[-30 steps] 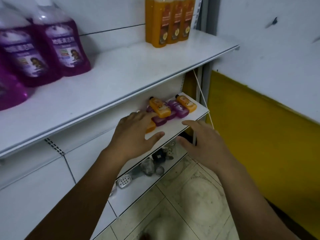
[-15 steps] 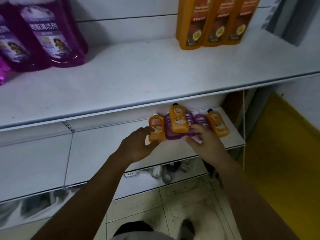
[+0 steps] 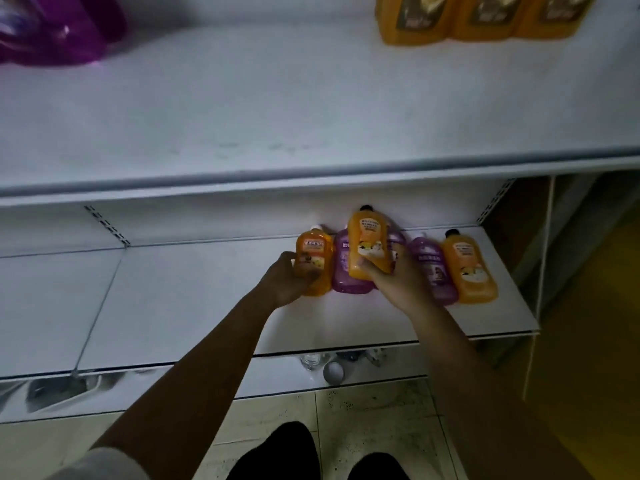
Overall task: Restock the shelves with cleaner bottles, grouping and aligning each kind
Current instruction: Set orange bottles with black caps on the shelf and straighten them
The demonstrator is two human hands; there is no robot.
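cleaner bottles (image 3: 433, 271) lie mixed, orange and purple, on the lower shelf (image 3: 207, 299). the left grip (image 3: 287, 282) clasps the leftmost orange bottle (image 3: 313, 263), the right grip (image 3: 398, 282) a raised orange bottle (image 3: 369, 247). they look light, stiff and slick; wrap the flat body, not the cap.

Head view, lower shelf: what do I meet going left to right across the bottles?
Left hand → left orange bottle → left purple bottle → middle orange bottle, gripped by right hand → right purple bottle → right orange bottle.
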